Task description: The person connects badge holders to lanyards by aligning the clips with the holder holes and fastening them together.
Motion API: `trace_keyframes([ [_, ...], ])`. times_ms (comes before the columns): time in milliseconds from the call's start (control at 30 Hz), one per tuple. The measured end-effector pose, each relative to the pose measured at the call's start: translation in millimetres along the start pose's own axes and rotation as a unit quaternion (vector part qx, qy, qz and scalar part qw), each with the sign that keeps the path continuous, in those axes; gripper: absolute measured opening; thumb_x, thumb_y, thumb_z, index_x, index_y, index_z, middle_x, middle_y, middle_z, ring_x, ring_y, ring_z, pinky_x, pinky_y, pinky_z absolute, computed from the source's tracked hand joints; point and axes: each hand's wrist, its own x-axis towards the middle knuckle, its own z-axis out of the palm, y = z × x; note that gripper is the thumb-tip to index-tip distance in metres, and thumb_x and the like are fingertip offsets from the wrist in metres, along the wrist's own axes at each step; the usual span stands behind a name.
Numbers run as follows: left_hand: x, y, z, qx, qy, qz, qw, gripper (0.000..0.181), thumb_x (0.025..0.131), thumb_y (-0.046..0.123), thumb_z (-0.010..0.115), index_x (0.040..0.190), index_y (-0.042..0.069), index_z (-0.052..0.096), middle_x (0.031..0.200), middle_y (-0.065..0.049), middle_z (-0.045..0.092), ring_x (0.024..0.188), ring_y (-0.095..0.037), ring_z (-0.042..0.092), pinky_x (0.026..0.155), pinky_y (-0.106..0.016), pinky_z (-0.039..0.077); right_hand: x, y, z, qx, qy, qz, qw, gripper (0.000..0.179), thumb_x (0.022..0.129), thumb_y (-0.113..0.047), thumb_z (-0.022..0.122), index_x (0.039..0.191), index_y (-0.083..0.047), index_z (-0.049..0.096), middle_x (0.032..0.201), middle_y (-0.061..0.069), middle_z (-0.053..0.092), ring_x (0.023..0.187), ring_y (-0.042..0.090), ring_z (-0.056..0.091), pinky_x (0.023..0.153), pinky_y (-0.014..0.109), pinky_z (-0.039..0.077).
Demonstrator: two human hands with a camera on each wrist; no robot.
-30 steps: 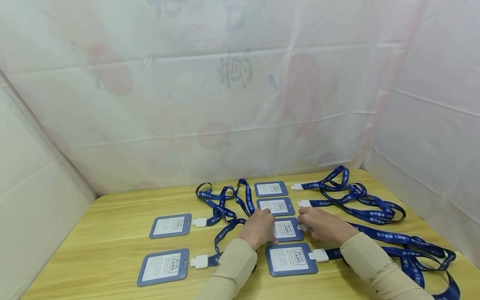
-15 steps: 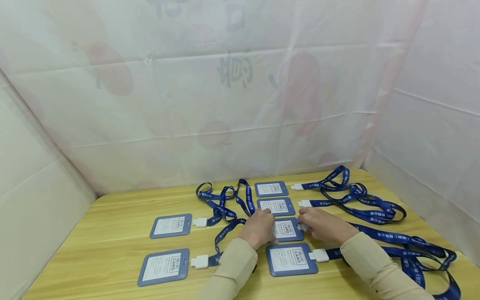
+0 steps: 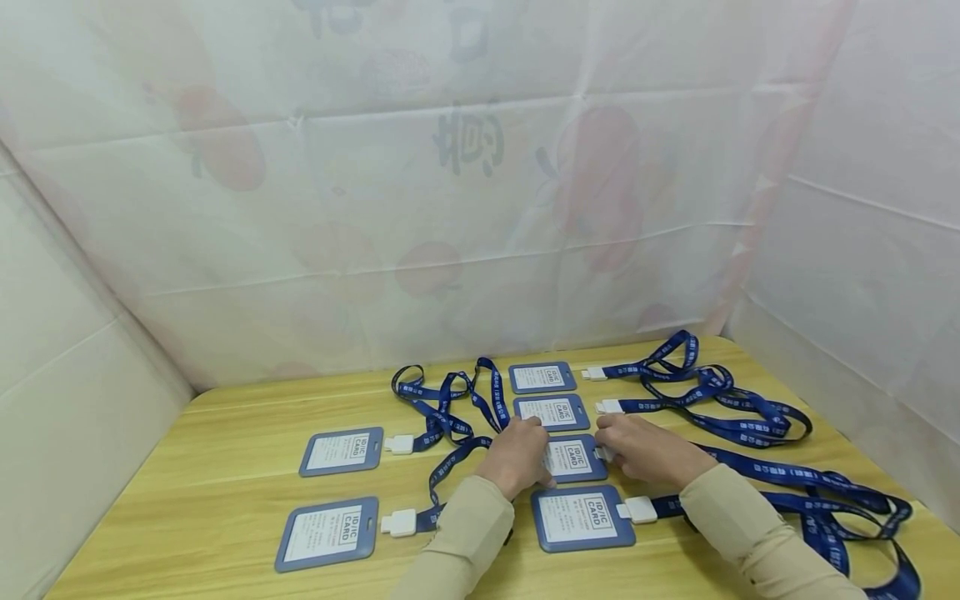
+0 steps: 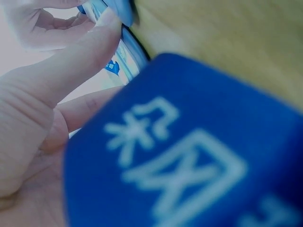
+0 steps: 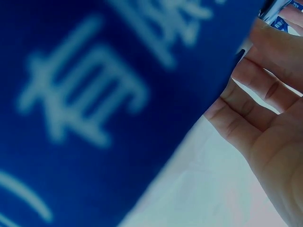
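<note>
My left hand (image 3: 516, 457) holds the left end of a blue-framed ID card holder (image 3: 577, 460) lying in the right-hand column. In the left wrist view, its thumb (image 4: 90, 47) presses on the holder's edge. At the slotted end, my right hand (image 3: 643, 450) pinches the white clip (image 3: 604, 454) of a dark blue lanyard (image 3: 780, 471); its fingers hide most of the clip. Blurred lanyard strap (image 4: 180, 156) covers much of the left wrist view. Another stretch of strap (image 5: 94, 113) fills the left of the right wrist view, beside my fingers (image 5: 255, 94).
Nearer me lies another ID card holder (image 3: 583, 518) with its white clip (image 3: 639, 510) at the slot. Two holders (image 3: 551, 412) sit behind, and two more (image 3: 327, 533) at left. Lanyards (image 3: 712, 392) coil across the wooden table (image 3: 187, 500). White cloth walls (image 3: 337, 208) stand around it.
</note>
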Motion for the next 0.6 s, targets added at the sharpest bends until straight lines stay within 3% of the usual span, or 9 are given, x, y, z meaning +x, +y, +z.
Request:
trace_keyframes([
  [600, 0.0, 0.2, 0.2, 0.003, 0.003, 0.004, 1.0000, 0.043, 0.067, 0.029, 0.096, 0.097, 0.004, 0.078, 0.102, -0.005, 0.068, 0.092, -0.022, 0.061, 0.086, -0.030, 0.056, -0.9, -1.7, -1.3, -0.006, -0.006, 0.012, 0.9999, 0.022, 0.084, 0.005, 0.078, 0.104, -0.003, 0.075, 0.088, -0.004, 0.059, 0.072, 0.005, 0.050, 0.067, 0.022, 0.054],
])
